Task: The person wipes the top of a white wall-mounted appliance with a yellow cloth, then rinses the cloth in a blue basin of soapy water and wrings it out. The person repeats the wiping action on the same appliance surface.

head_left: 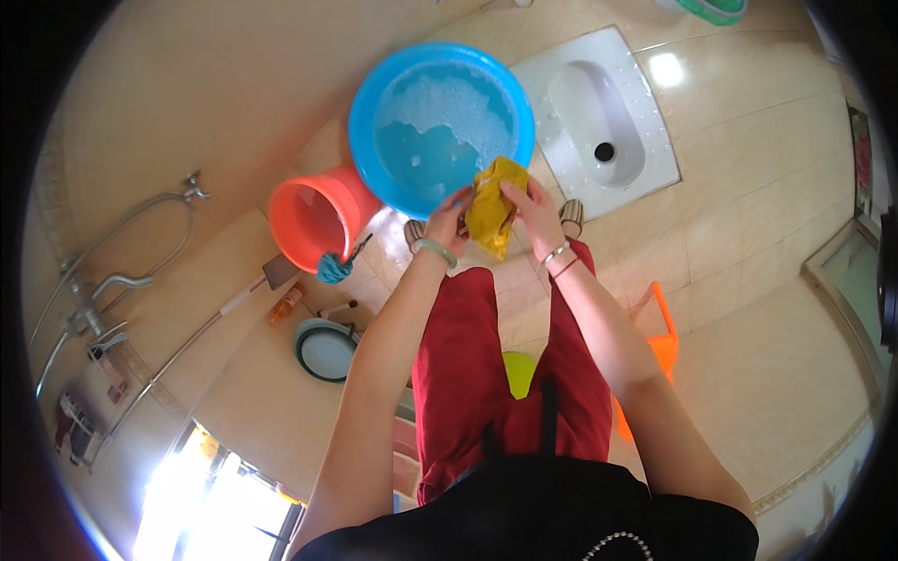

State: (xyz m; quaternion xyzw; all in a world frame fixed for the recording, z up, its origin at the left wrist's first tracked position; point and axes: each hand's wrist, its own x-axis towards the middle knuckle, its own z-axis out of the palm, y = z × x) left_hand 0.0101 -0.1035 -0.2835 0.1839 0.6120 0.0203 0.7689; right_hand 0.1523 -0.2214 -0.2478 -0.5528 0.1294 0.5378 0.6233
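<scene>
Between my hands is a crumpled yellow thing (pixel 497 208); I cannot tell whether it is a cloth or a soft packet. My right hand (pixel 537 217) grips its right side, thumb on top. Along its left edge my left hand (pixel 448 222) is closed, some fingers hidden. Just beyond both hands stands a round blue basin (pixel 360 140), holding bluish water (pixel 421 154) with white foam (pixel 449 103) on it. The yellow thing is held over the basin's near rim.
An orange-red bucket (pixel 313 224) with a teal cloth (pixel 334 268) at its rim adjoins the basin on the left. A white squat toilet (pixel 599 122) lies to the right. Behind my right arm is an orange plastic stool (pixel 662 351). A shower hose (pixel 140 210) hangs on the left wall.
</scene>
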